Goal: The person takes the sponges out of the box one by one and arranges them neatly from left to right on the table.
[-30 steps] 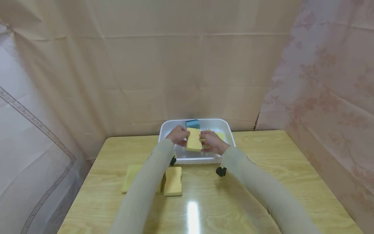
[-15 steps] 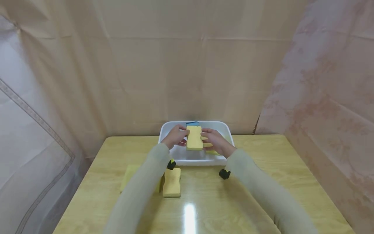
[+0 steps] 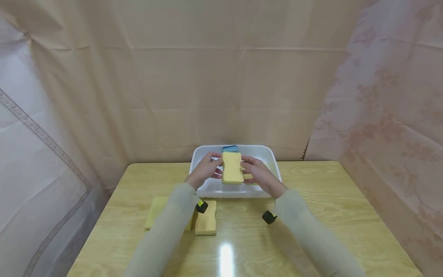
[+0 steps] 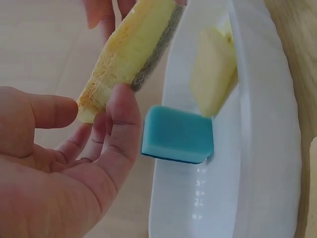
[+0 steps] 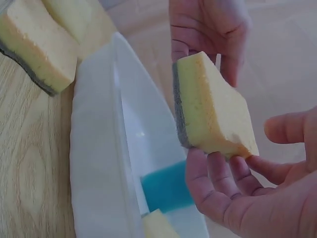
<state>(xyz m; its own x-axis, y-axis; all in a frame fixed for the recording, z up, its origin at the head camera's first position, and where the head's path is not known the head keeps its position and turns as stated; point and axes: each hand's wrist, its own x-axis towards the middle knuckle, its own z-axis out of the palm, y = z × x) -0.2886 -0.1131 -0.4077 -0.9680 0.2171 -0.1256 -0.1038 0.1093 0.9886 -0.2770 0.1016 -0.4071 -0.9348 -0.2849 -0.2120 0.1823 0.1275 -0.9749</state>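
Well, unbranded sponge [image 3: 232, 168] over tub [image 3: 273, 159].

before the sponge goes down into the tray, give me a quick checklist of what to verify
1. Yellow sponge held at both ends by left hand and right hand: ok.
2. Sponge over the white tray, not the table: ok.
3. Free floor space in tray beside the blue sponge and pale yellow sponge: ok.
4. Grey scrub side facing down: ok.
5. Two sponges on the table clear of the tray: ok.
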